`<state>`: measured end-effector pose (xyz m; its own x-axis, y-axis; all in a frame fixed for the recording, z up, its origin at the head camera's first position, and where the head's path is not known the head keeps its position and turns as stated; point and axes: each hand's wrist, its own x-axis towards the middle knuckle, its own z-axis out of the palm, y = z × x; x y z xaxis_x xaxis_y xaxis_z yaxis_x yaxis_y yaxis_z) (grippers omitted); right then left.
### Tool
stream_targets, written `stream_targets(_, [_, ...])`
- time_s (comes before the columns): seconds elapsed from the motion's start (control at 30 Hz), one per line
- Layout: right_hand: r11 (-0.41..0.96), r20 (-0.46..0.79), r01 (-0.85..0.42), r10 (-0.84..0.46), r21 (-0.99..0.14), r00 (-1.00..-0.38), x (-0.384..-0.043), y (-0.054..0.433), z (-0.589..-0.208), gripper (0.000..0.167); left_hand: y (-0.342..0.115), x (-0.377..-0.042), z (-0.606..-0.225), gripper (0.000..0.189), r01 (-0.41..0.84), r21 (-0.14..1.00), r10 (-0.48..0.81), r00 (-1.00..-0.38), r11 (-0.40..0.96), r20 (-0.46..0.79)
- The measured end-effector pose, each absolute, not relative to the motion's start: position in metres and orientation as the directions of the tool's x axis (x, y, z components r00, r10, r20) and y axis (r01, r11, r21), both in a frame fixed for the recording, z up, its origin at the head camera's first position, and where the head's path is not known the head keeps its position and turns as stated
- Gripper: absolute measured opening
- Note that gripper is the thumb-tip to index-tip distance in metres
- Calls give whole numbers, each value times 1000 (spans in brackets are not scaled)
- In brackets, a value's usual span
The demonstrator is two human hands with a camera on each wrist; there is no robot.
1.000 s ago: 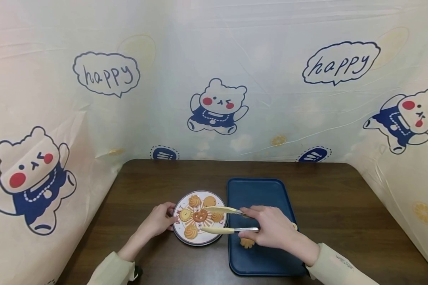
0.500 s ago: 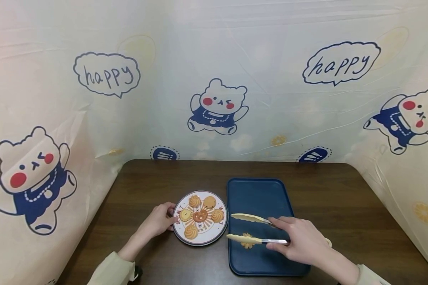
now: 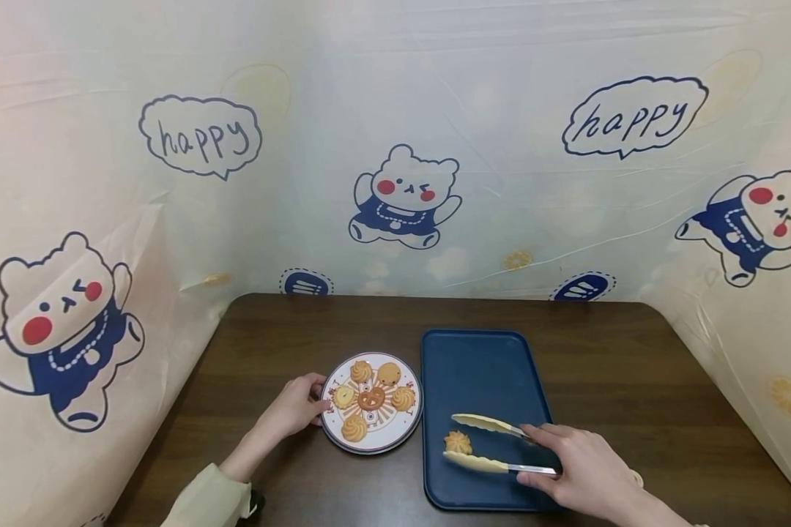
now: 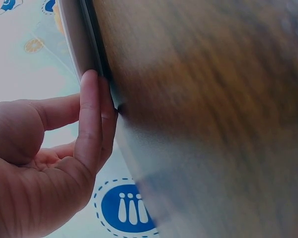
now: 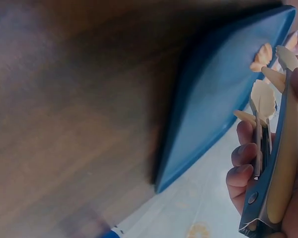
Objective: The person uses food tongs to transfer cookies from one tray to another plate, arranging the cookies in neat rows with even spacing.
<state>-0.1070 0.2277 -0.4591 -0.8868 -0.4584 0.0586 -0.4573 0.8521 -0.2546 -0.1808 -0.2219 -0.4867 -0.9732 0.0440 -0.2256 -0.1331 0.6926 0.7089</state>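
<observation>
My left hand [image 3: 295, 404] holds the left rim of a round, printed plate [image 3: 390, 433]; in the left wrist view its fingers [image 4: 89, 124] lie along the plate's side. On the plate are several cookies, with a pretzel-shaped one [image 3: 371, 398] in the middle and swirled ones [image 3: 354, 428] around it. My right hand [image 3: 583, 465] grips tongs [image 3: 477, 462] with cream-coloured tips and metal arms. The tong tips are spread over a blue tray [image 3: 481, 366], with a flower-shaped cookie [image 3: 458, 441] near them. In the right wrist view, fingers and thumb wrap the tongs' handles [image 5: 285, 168].
Plate and tray stand side by side on a dark wooden table [image 3: 290, 329], the plate's right rim close to the tray's left edge. Behind and beside the table hangs a pale curtain [image 3: 501, 110] printed with bears.
My right hand has drawn the tongs from over the plate to the right and nearer me, over the tray by the flower-shaped cookie. My left hand stays at the plate.
</observation>
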Motion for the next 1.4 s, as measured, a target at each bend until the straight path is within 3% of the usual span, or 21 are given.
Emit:
stream_targets(0.7, [859,32,-437,-446,-267,-895,-104,230,-475,72,-222,-181,-487,42,-125,715,51,-974,688,-219])
stream_targets(1.4, [834,134,-512,-494,-205,-859,-109,225,-464,62,-223,-180,-487,43,-130,719,53,-973,683,-226])
